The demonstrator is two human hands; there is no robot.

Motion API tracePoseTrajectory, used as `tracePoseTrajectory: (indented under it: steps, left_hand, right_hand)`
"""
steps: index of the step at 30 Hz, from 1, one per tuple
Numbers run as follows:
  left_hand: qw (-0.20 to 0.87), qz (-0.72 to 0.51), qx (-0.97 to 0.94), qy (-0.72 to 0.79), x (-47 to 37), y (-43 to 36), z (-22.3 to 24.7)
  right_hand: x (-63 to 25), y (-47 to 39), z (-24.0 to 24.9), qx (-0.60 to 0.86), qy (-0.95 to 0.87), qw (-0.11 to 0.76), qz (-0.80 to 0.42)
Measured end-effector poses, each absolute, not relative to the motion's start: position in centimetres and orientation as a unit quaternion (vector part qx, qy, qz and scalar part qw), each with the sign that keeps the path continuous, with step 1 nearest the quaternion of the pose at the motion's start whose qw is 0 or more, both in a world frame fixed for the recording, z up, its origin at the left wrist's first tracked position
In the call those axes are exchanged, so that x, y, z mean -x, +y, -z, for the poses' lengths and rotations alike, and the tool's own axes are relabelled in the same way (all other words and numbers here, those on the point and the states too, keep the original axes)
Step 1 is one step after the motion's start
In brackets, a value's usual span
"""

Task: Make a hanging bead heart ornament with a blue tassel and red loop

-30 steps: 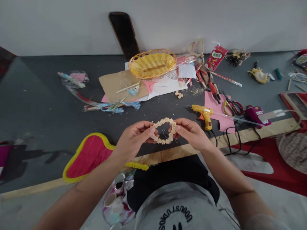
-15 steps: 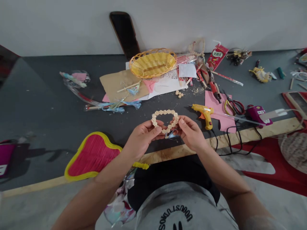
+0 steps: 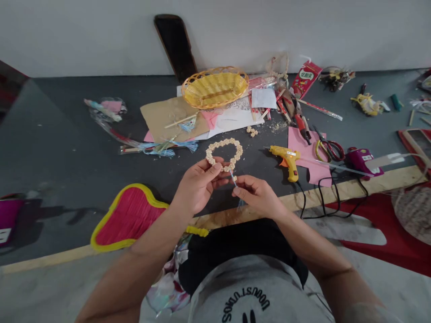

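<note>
A ring of small cream flower-like pieces (image 3: pixel 238 151) is held up over the table's front part. My left hand (image 3: pixel 201 183) pinches its lower left side between thumb and fingers. From the bottom of the ring hangs a light blue tassel (image 3: pixel 241 202) on a cord with a small cream bead (image 3: pixel 235 178). My right hand (image 3: pixel 256 194) has its thumb and fingertips closed on that tassel's cord, just below the bead. A yellow glue gun (image 3: pixel 286 160) lies to the right of the hands.
Behind the hands are a yellow woven basket (image 3: pixel 215 92), brown paper (image 3: pixel 158 117) and a few loose cream pieces (image 3: pixel 251 131). Scissors (image 3: pixel 326 146) and pliers (image 3: pixel 302 125) rest at right near pink paper (image 3: pixel 314 172). A pink fan-shaped piece with yellow edging (image 3: pixel 129 217) lies left. A phone (image 3: pixel 177 47) leans on the wall.
My right hand has let go of the ring's right side and moved down to the tassel's cord. The ring has shifted slightly left and up in my left hand.
</note>
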State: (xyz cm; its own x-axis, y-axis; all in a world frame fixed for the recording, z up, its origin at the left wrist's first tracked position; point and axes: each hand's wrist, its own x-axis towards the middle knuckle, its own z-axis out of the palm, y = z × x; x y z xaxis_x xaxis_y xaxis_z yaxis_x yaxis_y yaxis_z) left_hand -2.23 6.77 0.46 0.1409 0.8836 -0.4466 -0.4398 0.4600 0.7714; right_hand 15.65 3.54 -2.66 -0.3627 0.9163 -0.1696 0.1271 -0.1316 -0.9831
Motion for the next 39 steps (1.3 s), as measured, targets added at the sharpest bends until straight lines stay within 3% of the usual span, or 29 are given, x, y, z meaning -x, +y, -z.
tracePoseTrajectory:
  steps: [9, 19, 28, 39]
  left_hand:
    - [0.703, -0.394, -0.292, 0.516, 2.2, 7.8, 0.7]
    - [0.747, -0.395, -0.215, 0.49, 1.3, 8.1, 1.1]
    - [0.747, -0.388, -0.201, 0.501, 0.8, 8.0, 1.4]
    - [0.793, -0.332, -0.183, 0.477, 1.3, 6.9, 0.8]
  right_hand:
    - [-17.8, 0.9, 2.4, 0.515, -0.622, 0.259, -0.529]
    - [-17.7, 1.4, 2.0, 0.509, -0.624, 0.271, -0.527]
    - [-17.5, 2.3, 2.3, 0.44, -0.48, 0.298, -0.698]
    - [-17.4, 1.6, 2.8, 0.413, -0.34, 0.346, -0.771]
